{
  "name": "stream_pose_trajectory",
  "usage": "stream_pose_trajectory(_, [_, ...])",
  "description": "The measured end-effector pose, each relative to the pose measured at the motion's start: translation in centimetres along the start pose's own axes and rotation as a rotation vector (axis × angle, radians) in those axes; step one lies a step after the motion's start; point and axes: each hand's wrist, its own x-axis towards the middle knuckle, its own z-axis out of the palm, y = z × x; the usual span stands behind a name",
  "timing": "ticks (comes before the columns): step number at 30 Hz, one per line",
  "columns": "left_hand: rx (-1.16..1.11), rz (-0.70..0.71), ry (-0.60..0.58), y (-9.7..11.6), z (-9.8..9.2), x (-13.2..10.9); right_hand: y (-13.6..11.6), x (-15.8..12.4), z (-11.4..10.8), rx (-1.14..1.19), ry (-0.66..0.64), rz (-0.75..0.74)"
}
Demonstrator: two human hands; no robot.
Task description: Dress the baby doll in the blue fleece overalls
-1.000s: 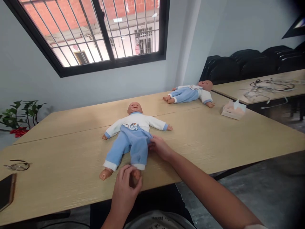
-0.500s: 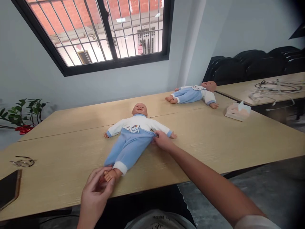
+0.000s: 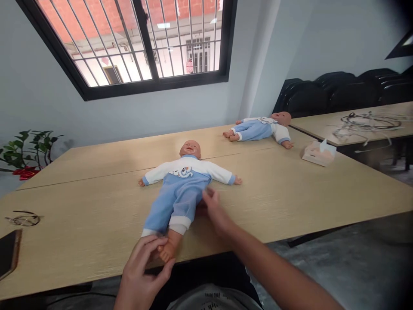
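Note:
A baby doll (image 3: 185, 181) in a white and blue outfit lies on its back in front of me, arms spread and head toward the window. My left hand (image 3: 146, 258) holds the doll's foot (image 3: 167, 252) at the table's near edge, thumb on one side and fingers on the other. Beside the doll's hip, my right hand (image 3: 214, 211) is slightly blurred. Its thumb and forefinger are near the blue trousers, other fingers reach low by the leg, and whether it grips the cloth is unclear.
A second baby doll (image 3: 260, 128), dressed alike, lies at the back right. Near it stand a tissue box (image 3: 319, 153) and tangled cables (image 3: 368, 125) on another table. Glasses (image 3: 24, 218) and a phone (image 3: 9, 254) lie at left, with a plant (image 3: 26, 150) beyond.
My right hand has let go of the stretched trouser side and moved down along the leg. The held foot has shifted right and nearer to me; the trouser cuff sits higher.

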Motion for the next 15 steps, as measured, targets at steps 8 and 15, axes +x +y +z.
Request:
stream_pose_trajectory(8, [0.08, 0.014, 0.07, -1.2, -0.2, -0.3, -0.3, -7.1, 2.9, 0.047, -0.21, 0.071])
stream_pose_trajectory(15, [-0.031, -0.357, -0.069, -4.4, -1.7, 1.0, 0.2, -6.3, 2.7, 0.057, -0.203, 0.051])
